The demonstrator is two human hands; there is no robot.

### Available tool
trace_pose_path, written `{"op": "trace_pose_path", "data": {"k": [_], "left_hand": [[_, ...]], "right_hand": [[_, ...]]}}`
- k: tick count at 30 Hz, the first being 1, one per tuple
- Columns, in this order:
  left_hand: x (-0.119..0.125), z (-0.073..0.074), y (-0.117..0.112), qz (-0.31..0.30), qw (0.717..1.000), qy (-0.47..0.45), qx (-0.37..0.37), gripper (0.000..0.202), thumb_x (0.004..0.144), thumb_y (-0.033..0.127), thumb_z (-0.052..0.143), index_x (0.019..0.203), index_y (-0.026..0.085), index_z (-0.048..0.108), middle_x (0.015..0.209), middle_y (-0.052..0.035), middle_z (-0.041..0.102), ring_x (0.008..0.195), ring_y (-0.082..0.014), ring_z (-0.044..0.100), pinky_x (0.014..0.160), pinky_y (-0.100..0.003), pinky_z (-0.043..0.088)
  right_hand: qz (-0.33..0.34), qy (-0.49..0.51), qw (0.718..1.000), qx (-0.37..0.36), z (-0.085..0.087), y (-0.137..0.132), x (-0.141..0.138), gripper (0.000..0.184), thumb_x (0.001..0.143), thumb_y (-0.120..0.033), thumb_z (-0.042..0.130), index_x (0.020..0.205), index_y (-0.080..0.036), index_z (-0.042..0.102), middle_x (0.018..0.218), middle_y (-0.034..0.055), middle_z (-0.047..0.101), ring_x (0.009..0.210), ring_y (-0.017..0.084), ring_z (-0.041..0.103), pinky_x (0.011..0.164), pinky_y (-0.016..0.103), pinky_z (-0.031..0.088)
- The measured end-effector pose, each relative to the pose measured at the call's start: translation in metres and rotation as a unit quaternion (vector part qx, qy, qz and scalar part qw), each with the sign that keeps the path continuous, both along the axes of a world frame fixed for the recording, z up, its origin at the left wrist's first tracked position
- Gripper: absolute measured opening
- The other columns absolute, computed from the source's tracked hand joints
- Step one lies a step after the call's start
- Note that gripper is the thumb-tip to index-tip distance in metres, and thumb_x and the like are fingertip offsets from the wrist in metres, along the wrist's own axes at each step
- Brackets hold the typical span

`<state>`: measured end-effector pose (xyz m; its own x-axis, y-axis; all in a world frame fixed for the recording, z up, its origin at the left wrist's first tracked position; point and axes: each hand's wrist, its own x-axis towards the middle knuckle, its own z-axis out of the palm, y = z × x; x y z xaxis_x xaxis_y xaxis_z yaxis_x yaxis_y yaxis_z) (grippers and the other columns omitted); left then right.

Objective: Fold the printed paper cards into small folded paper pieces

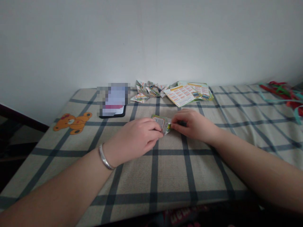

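Between my two hands, low over the checked cloth, is a small piece of printed paper [159, 121], partly folded, with green edges and lines of text. My left hand [139, 135], with a silver bangle at the wrist, has its fingers closed on the paper's left and near side. The fingertips of my right hand [189, 123] pinch the paper's right corner, where a bit of yellow and green shows. My fingers hide parts of the paper, so its full shape cannot be made out.
Behind my hands lie several folded paper pieces [151, 90] and a stack of printed sheets [182, 94]. A phone [115, 102], its screen blurred, rests left of them. An orange bear cutout [72, 123] is at far left, coloured ribbons [281, 91] at far right. A wall [151, 41] backs the table.
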<state>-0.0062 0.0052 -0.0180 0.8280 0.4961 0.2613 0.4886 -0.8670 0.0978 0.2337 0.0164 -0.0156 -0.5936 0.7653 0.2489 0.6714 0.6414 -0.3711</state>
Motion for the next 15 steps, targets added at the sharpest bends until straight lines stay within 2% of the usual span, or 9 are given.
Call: {"op": "trace_pose_path", "data": {"k": [4, 9, 15], "left_hand": [[0.001, 0.0016, -0.0022, 0.0, 1.0, 0.013, 0.009, 0.023, 0.089, 0.017, 0.054, 0.105, 0.021, 0.07, 0.108, -0.0044, 0.069, 0.103, -0.0206, 0.062, 0.095, -0.04, 0.051], [0.0024, 0.0023, -0.0034, 0.004, 1.0, 0.009, 0.015, 0.023, 0.089, 0.016, 0.054, 0.104, 0.02, 0.07, 0.108, -0.005, 0.07, 0.102, -0.0207, 0.063, 0.094, -0.04, 0.052], [0.0038, 0.0017, -0.0047, 0.005, 0.999, 0.019, 0.025, 0.021, 0.087, 0.016, 0.055, 0.101, 0.019, 0.071, 0.103, -0.0065, 0.07, 0.101, -0.0217, 0.064, 0.093, -0.042, 0.053]], "right_hand": [[-0.003, 0.003, 1.0, -0.006, -0.0042, 0.005, 0.0, 0.015, 0.089, -0.027, 0.058, 0.08, -0.019, 0.066, 0.078, 0.0023, 0.066, 0.077, 0.015, 0.056, 0.072, 0.028, 0.04], [-0.043, -0.002, 0.999, -0.017, -0.0073, 0.0074, -0.0032, 0.015, 0.087, -0.028, 0.06, 0.077, -0.019, 0.065, 0.073, 0.0013, 0.065, 0.069, 0.014, 0.054, 0.065, 0.026, 0.038], [-0.09, -0.059, 0.994, 0.027, -0.0065, 0.0036, -0.0074, 0.019, 0.086, -0.029, 0.06, 0.07, -0.019, 0.057, 0.071, 0.0023, 0.062, 0.069, 0.015, 0.053, 0.065, 0.028, 0.036]]}}
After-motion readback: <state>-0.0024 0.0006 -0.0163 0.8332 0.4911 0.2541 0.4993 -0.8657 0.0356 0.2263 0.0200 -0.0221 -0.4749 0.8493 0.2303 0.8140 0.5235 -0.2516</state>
